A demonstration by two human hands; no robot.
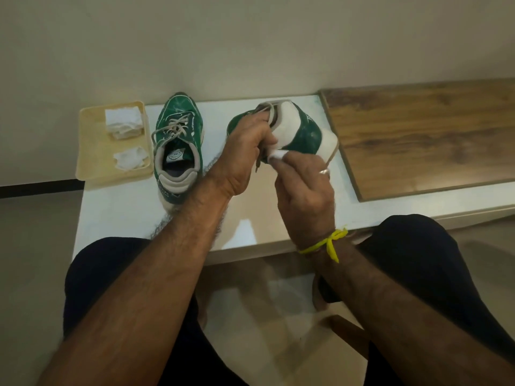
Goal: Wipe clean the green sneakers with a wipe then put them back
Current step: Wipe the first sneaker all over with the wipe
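Note:
One green sneaker [178, 140] with beige laces stands on the white table [125, 207], toe toward the wall. My left hand [245, 151] grips the second green sneaker [303, 132] at its opening and holds it tilted above the table, its heel to the right. My right hand [303, 196] pinches a white wipe [276, 155] and presses it against the lower side of the held sneaker, just right of my left hand. Much of the wipe is hidden by my fingers.
A cream tray [94, 151] at the table's left end holds a folded stack of wipes [124, 121] and a crumpled wipe [131, 158]. A wooden board [432, 135] lies on the right. My knees sit under the table's near edge.

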